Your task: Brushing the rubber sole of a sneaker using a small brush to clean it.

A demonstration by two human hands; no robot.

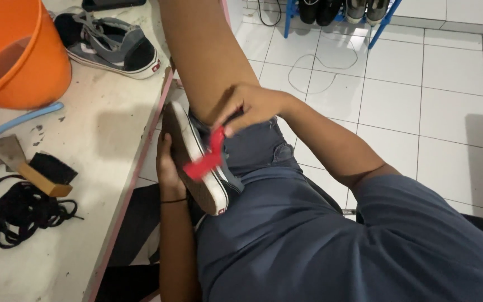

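**Desk:** While the sneaker (197, 162) is propped on the lap, what is seen being done to it?

**Caption writer:** It is held tilted, sole edge turned upward, against the thigh and the blue-grey shorts (286, 223). The left hand (167, 168) is wrapped round the far side of the sneaker from below, fingers curled on it, seemingly so that the white rubber sidewall is kept facing up and steady. A red brush (207, 159) is gripped by the right hand (250, 106), fingers clenched about its handle, and its head is laid against the sidewall.

**Desk:** Why is the sneaker kept off the table?

**Caption writer:** That can only be judged: the lap appears to be used as a brace, so pressure from the brush is met by the hand underneath.

**Desk:** What is shown on the table?

**Caption writer:** A pale worktable (102, 145) with a pink edge is seen at left. An orange bucket (18, 53) is stood at its far corner, and a second sneaker (110, 45), grey and black, is laid just beside it. Nearer, a wooden-backed black brush (48, 173) is left next to a heap of black laces (23, 212), probably pulled from the shoes. A light blue handle (20, 120) is partly shown below the bucket; its type cannot be told.

**Desk:** And beyond?

**Caption writer:** White floor tiles (420, 95) are shown, with more shoes stored on a blue rack (336, 11) at the top edge.
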